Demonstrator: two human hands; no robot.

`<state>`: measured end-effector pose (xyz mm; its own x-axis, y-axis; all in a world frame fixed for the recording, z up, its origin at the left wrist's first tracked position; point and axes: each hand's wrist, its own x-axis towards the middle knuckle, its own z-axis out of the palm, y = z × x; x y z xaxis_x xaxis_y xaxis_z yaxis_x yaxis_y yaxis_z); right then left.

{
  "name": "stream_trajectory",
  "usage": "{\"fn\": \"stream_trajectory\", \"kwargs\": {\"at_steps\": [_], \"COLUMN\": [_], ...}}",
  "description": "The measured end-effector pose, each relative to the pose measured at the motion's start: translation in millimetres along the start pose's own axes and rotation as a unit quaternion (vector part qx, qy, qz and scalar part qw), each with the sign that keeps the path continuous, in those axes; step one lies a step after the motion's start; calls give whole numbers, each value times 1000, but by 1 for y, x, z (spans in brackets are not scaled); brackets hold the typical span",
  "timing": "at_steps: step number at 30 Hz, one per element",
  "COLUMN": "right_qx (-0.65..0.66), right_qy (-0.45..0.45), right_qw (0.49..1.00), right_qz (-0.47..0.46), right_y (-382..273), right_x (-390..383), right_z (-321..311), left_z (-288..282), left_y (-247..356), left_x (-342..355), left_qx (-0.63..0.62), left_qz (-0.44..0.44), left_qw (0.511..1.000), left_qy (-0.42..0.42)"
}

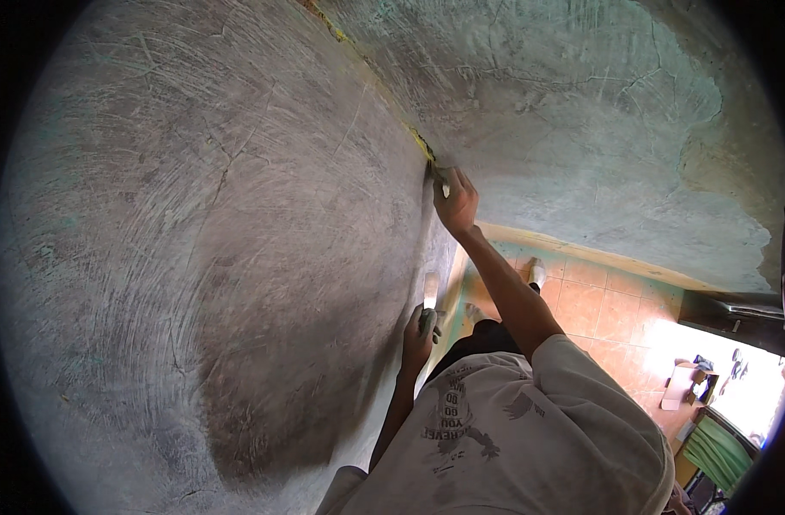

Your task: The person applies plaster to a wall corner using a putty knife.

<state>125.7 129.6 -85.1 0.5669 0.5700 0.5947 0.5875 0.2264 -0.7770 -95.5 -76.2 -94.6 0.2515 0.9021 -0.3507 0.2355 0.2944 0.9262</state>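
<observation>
My right hand (457, 206) is raised to the corner where two rough grey plaster walls meet. Its fingers are closed and press at the joint; a small pale piece shows between them, too hidden to name. Just above them, a yellowish crack (421, 142) runs along the corner. Lower down, beside the left wall (263, 283), my left hand (420, 338) grips a putty knife (431, 288) with its blade pointing up. Most of the handle is covered by my fingers.
Greenish paint patches mark the right wall (598, 154). Below lies an orange tile floor (585, 296), with my feet on it. An open cardboard box (682, 386), a dark shelf-like piece (736, 322) and green cloth (717, 455) are at the right.
</observation>
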Motion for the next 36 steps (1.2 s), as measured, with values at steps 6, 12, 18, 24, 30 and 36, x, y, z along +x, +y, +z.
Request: {"fn": "stream_trajectory", "kwargs": {"at_steps": [6, 12, 18, 24, 30, 36], "right_qx": [-3, -16, -27, -20, -21, 47], "right_qy": [-6, -17, -46, -16, -32, -4], "right_qw": [1000, 999, 998, 998, 999, 999], "right_qz": [-3, -37, -16, -60, 17, -8], "right_y": [-37, -1, -17, -16, -12, -33], "right_x": [18, 7, 12, 20, 8, 27], "right_z": [3, -4, 3, -7, -4, -5], "left_z": [-10, 4, -4, 4, -1, 0], "left_y": [-1, 6, -5, 5, 3, -3], "left_x": [0, 0, -8, -9, -11, -12], "left_qx": [5, 10, -2, -5, -8, -9], "left_qz": [-4, 3, 1, 1, -7, -3], "left_qw": [1000, 1000, 1000, 1000, 1000, 1000], "left_qy": [6, 10, 8, 3, 13, 9]}}
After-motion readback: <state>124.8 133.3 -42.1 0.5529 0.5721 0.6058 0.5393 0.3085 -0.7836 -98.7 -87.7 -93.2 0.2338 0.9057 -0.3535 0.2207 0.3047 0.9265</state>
